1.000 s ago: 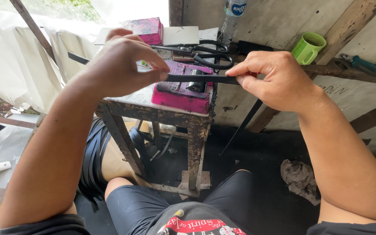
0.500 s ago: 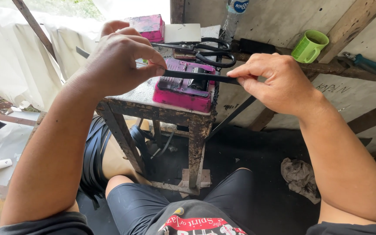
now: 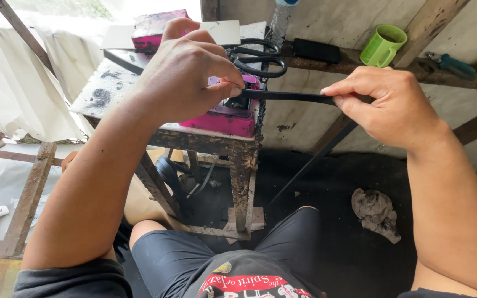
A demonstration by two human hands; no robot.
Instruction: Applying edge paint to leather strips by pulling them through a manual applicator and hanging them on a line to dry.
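My left hand (image 3: 186,74) is curled almost closed, thumb and forefinger pinching one end of a thin black strip (image 3: 288,96) right above the pink box (image 3: 224,116). My right hand (image 3: 387,107) pinches the same strip further along, thumb under and forefinger on top, the other fingers folded loosely behind. Between the two hands the strip runs nearly level and taut; past my right hand it drops away at a slant toward the dark floor.

The pink box sits at the near right corner of the small, stained counter (image 3: 103,94), whose rusty metal legs stand just in front of my knees. Behind my left hand lie black-handled scissors (image 3: 258,58), partly hidden by my knuckles, and further back a second pink box (image 3: 155,27) with a pale flat sheet (image 3: 227,30) beside it. The bottom of a clear bottle (image 3: 279,22) stands at the back edge.

Along the wooden rail on the wall rest a black flat object (image 3: 316,51), a green mug (image 3: 383,46) and a blue-handled tool (image 3: 451,63). A crumpled grey rag (image 3: 376,212) lies on the floor to my right. White sheeting (image 3: 17,77) hangs on the left.
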